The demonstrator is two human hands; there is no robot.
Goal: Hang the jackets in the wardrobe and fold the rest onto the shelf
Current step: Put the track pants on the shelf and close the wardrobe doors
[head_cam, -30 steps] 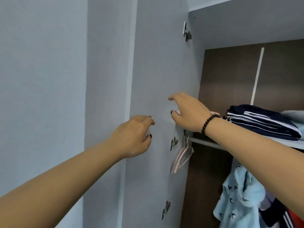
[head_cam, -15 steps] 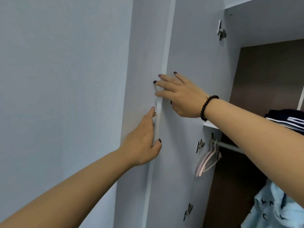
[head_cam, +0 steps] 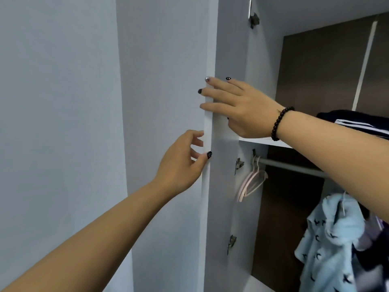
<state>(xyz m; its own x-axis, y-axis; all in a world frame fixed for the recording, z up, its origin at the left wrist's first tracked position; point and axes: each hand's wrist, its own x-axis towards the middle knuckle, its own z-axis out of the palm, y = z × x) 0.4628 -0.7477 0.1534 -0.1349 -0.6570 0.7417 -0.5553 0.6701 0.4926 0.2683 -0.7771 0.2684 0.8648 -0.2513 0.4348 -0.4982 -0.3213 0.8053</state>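
The grey wardrobe door (head_cam: 229, 49) stands open, its thin white edge toward me. My right hand (head_cam: 242, 108), with a dark bead bracelet on the wrist, lies on the door's inner face with its fingertips hooked over the edge. Just below, my left hand (head_cam: 181, 165) pinches the same edge, thumb on the inner side and fingers on the outer side. Inside the wardrobe, a folded navy garment with white stripes (head_cam: 357, 123) lies on the shelf (head_cam: 259, 141). A light blue patterned garment (head_cam: 332, 239) hangs under the rail (head_cam: 290, 168).
Pale pink empty hangers (head_cam: 250, 182) hang at the rail's left end. Metal hinges (head_cam: 239, 164) sit on the door's inner face. A plain grey wall (head_cam: 59, 123) fills the left. The wardrobe's back panel (head_cam: 315, 81) is dark brown.
Both hands moved from the door's inner face to its edge. My left hand has curled from flat to a pinch. The view has swung back right, showing more of the wardrobe's inside.
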